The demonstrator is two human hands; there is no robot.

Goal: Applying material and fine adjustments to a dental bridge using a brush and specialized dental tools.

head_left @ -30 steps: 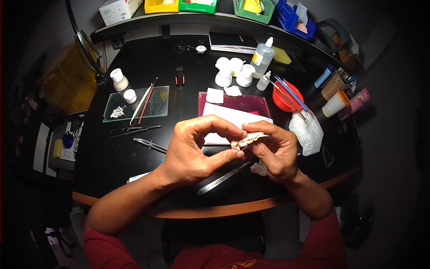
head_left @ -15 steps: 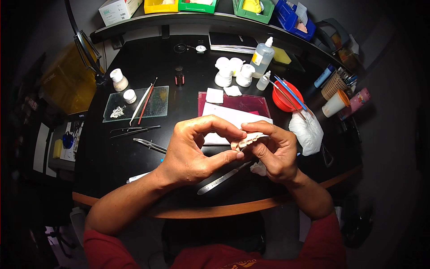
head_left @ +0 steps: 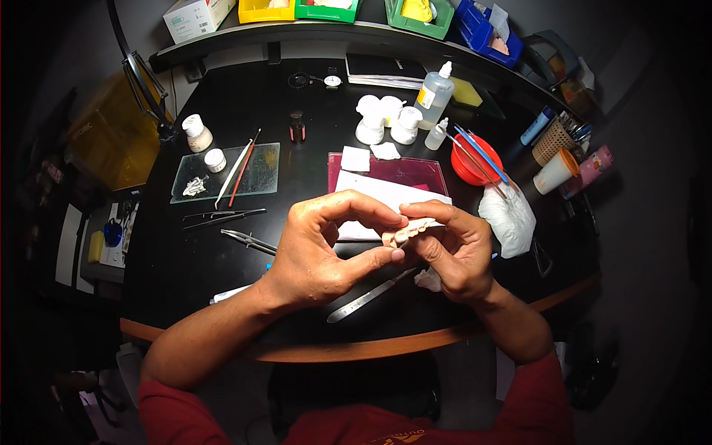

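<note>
A small cream-coloured dental model (head_left: pixel 409 232) with a row of teeth is held up over the near middle of the desk. My left hand (head_left: pixel 311 248) pinches its left end between thumb and fingertips. Around its right part my right hand (head_left: pixel 461 256) is closed, the thumb pressed on the near side, so much of the model is hidden. Below the hands lies a metal spatula-like blade (head_left: pixel 363 302), its far end by a crumpled white tissue (head_left: pixel 428 279). Behind the model, a white paper sheet (head_left: pixel 363 189) partly covers a dark red plate (head_left: pixel 426 172).
At left, a glass slab (head_left: pixel 259 178) carries two thin brushes or tools and a small jar (head_left: pixel 215 159). Tweezers (head_left: pixel 222 215) lie nearer. White jars (head_left: pixel 369 130), a dropper bottle (head_left: pixel 435 96) and a red bowl (head_left: pixel 467 174) stand at the back right, beside a white cloth (head_left: pixel 510 226).
Both hands keep nearly the same place and grip. The dental model seems tilted very slightly between the fingers.
</note>
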